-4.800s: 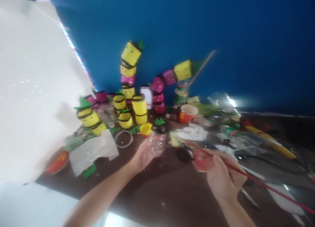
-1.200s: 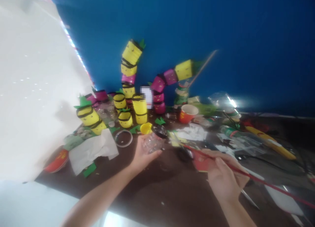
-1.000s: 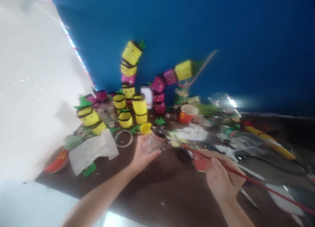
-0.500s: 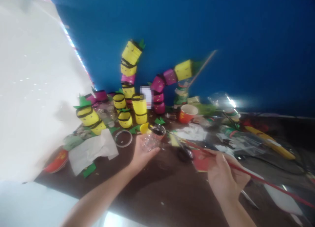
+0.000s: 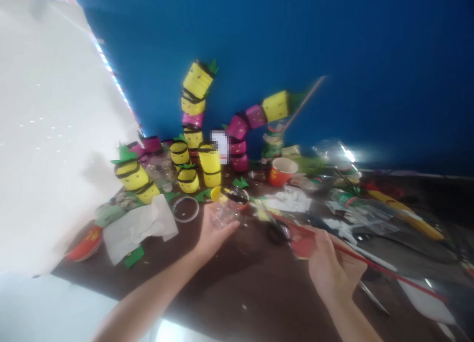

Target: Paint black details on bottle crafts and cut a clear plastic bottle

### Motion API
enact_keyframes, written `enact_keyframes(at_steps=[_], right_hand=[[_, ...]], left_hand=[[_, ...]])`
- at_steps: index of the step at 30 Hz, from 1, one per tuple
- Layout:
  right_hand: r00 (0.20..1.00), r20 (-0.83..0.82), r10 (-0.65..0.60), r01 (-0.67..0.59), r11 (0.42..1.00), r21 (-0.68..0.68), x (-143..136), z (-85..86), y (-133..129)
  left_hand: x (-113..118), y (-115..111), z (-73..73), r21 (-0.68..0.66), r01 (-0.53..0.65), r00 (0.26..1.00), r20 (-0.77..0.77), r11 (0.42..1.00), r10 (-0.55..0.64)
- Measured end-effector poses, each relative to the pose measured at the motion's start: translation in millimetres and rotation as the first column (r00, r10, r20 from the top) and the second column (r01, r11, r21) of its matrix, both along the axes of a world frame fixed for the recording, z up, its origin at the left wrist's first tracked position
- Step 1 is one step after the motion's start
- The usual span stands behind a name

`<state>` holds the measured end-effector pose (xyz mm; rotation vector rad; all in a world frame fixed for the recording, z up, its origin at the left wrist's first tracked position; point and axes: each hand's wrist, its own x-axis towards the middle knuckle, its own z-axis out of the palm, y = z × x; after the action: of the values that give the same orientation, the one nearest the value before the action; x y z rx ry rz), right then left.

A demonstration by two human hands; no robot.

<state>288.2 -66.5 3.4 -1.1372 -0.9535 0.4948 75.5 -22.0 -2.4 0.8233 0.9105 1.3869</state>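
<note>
My left hand [image 5: 211, 235] is closed around a clear plastic bottle piece [image 5: 224, 215]. At its far end is a dark patch [image 5: 237, 194]; I cannot tell whether it lies on this piece or in a cup behind. Between the fingers and thumb of my right hand [image 5: 335, 260] is a long, thin red paintbrush [image 5: 414, 283], slanting down to the right. Its blurred tip points left, towards the bottle piece, apart from it. Scissors [image 5: 277, 232] and a red sheet [image 5: 300, 247] lie just beyond my right hand.
Yellow pineapple-like pots [image 5: 210, 165] and magenta pots [image 5: 237, 127] stand along the blue wall. A red paper cup [image 5: 283, 172], a clear ring [image 5: 185, 209], white paper [image 5: 142, 226], a plastic bottle [image 5: 366, 211] and a yellow tool [image 5: 411, 216] crowd the dark table [image 5: 237, 287].
My right hand has shifted slightly left with the paintbrush. My left hand and the bottle piece have hardly moved.
</note>
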Motion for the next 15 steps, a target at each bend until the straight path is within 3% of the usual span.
enact_keyframes(at_steps=[3,9,15], right_hand=[[0.994,-0.021,0.103,-0.103,0.994,-0.035,-0.7,-0.9,-2.2],[0.998,0.032,-0.045,0.047,0.998,-0.050,-2.2,-2.9,-2.5],[0.999,-0.033,0.027,-0.028,0.999,-0.033,-1.3,-6.6,-1.4]], left_hand=[[0.5,-0.3,0.2,0.018,0.019,1.000,0.009,1.000,-0.019],[-0.6,-0.2,-3.1,0.010,0.018,1.000,-0.009,1.000,-0.018],[-2.3,2.0,-8.5,-0.007,0.012,1.000,-0.027,1.000,-0.012]])
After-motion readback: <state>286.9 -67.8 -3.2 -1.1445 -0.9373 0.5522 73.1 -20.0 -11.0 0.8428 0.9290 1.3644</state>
